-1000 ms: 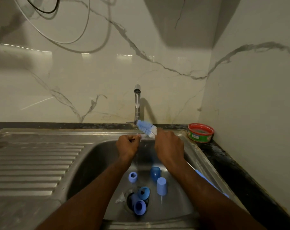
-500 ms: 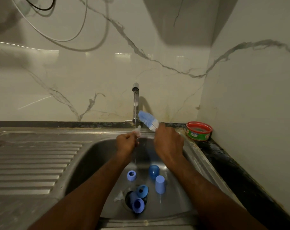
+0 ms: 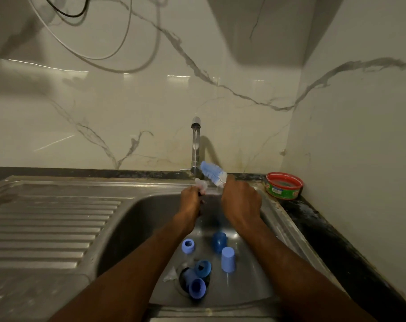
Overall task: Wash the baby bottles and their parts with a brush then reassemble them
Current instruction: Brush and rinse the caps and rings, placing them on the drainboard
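While water runs in a thin stream from the tap (image 3: 195,145) at the back edge of the sink (image 3: 137,219), a person holds both hands over the basin just beneath the spout. The left hand (image 3: 191,201) is curled around a small clear part (image 3: 201,184), possibly a teat, which pokes up above the knuckles; how much of it the fingers cover cannot be told. The right hand (image 3: 241,202) grips the handle of a bottle brush (image 3: 213,173), whose blue and white bristle head points up and to the left, just beside the clear part and in front of the tap's base.

On the floor of the basin lie the other bottle parts. A pale blue ring (image 3: 188,246) sits left of centre, a darker blue cup (image 3: 219,241) lies near the middle, and a pale blue cap (image 3: 228,259) stands upside down just right of it. Over the drain near the front edge rest a dark blue collar (image 3: 203,268) and a blue cup (image 3: 196,288) on its side, with a clear teat (image 3: 170,274) just left of them.

A ribbed draining board (image 3: 46,224) stretches to the left of the basin. On the dark counter at the back right corner stands a red-rimmed green tub (image 3: 284,185).
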### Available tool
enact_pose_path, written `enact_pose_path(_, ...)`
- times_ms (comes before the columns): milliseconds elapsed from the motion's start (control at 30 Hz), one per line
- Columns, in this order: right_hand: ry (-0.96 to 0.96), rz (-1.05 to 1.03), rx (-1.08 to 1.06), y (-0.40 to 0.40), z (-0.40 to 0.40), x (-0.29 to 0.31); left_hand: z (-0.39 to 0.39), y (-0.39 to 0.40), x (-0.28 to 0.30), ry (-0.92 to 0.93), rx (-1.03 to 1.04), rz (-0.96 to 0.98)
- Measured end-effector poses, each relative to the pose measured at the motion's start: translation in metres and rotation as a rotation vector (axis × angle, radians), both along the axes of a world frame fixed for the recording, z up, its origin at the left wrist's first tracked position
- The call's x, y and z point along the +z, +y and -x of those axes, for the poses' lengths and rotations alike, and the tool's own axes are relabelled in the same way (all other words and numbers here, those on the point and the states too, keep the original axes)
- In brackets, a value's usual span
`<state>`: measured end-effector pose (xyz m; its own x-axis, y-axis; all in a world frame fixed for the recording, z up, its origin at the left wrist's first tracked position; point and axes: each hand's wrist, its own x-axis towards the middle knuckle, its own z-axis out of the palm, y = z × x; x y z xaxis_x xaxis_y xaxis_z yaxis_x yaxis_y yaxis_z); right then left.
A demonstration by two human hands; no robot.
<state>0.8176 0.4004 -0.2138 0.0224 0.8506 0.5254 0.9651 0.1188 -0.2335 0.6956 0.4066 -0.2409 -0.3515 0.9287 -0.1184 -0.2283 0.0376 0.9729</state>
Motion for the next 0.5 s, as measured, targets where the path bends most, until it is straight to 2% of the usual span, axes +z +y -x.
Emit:
enact_pose_path(67,0.003,-0.026,0.023,-0.003,-0.001,0.001,0.003,0.002,-0.005,-0.017,0.030,-0.018)
enact_pose_path(200,-0.017,0.069,0.164,-0.018,0.019,-0.013,0.011,0.002,-0.012,-0.032,0.013,0.019)
enact_pose_path(267,-0.059,-0.012,0.253,-0.018,0.023,-0.017,0.012,-0.001,-0.010,-0.056,-0.013,0.020)
enact_pose_path(500,-0.088,-0.021,0.059,-0.007,-0.003,0.007,0.018,0.003,-0.002,-0.057,0.062,0.007)
